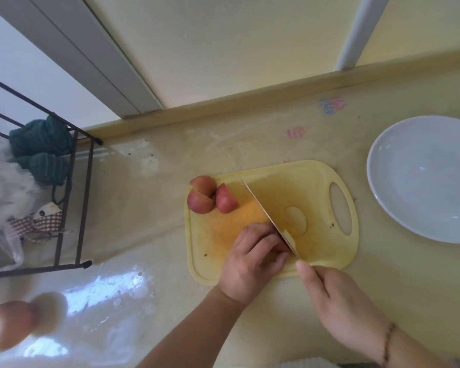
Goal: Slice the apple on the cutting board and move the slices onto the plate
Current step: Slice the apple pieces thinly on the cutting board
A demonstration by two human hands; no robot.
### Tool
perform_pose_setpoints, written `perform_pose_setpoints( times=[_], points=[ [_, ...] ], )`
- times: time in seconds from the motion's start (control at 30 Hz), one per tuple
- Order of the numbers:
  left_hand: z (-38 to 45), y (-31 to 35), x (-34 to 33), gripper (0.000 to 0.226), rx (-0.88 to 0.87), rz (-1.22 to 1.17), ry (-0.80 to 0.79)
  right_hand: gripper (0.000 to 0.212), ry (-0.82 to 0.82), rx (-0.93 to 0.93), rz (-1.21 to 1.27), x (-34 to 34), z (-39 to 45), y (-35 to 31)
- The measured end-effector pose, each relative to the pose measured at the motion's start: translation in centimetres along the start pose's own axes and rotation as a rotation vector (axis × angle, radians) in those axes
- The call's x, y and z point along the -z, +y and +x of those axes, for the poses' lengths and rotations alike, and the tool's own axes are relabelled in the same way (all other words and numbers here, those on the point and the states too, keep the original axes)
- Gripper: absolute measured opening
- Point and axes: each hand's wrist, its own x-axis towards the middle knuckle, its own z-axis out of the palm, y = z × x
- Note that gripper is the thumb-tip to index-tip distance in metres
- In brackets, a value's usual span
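While left hand (pixel 252 251) curls fingers over apple piece at near edge of cutting board (pixel 327 251), steadying it, knife (pixel 270 217) blade stands in cut beside knuckles. Right hand (pixel 337 301) grips handle, index finger extended along spine, likely for control. Cut slice (pixel 296 220) lies flat on board just right of blade. Remaining apple chunks (pixel 210 197) parked at board's far-left corner, clear of blade. Plate (pixel 383 181) waits right of board, no slices on it yet.
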Motion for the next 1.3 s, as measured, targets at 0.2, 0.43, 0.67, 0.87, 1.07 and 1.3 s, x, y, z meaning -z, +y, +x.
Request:
perform_pose_setpoints(
  times=[0.2, 0.43, 0.67, 0.87, 1.07, 1.3],
  points=[
    [0.1, 0.4, 0.2, 0.027, -0.008, 0.017, -0.003, 0.063, -0.206, -0.185, 0.313, 2.4, 1.3, 0.5],
    [-0.1, 0.6, 0.4, 0.024, 0.041, 0.029, -0.044, 0.061, -0.294, -0.302, 0.551, 3.9, 1.0, 0.0],
    [0.1, 3.2, 2.3, 0.019, 0.062, -0.016, 0.190, 0.072, -0.033, 0.129, -0.017, 3.2, -0.5, -0.1],
    [3.4, 5.5, 4.3, 0.027, -0.156, 0.290, -0.055, 0.085, 0.111, 0.226, -0.518, 1.8, -0.3, 1.6],
    [4.6, 4.7, 3.7, 0.036, -0.044, 0.373, -0.312, 0.086, 0.152, 0.242, -0.619, 1.5, 0.2, 2.0],
    [8.1, 5.9, 4.0, 0.030, 0.242, 0.335, -0.594, 0.080, 0.170, 0.273, -0.687, 1.4, 0.5, 2.2]
  ],
)
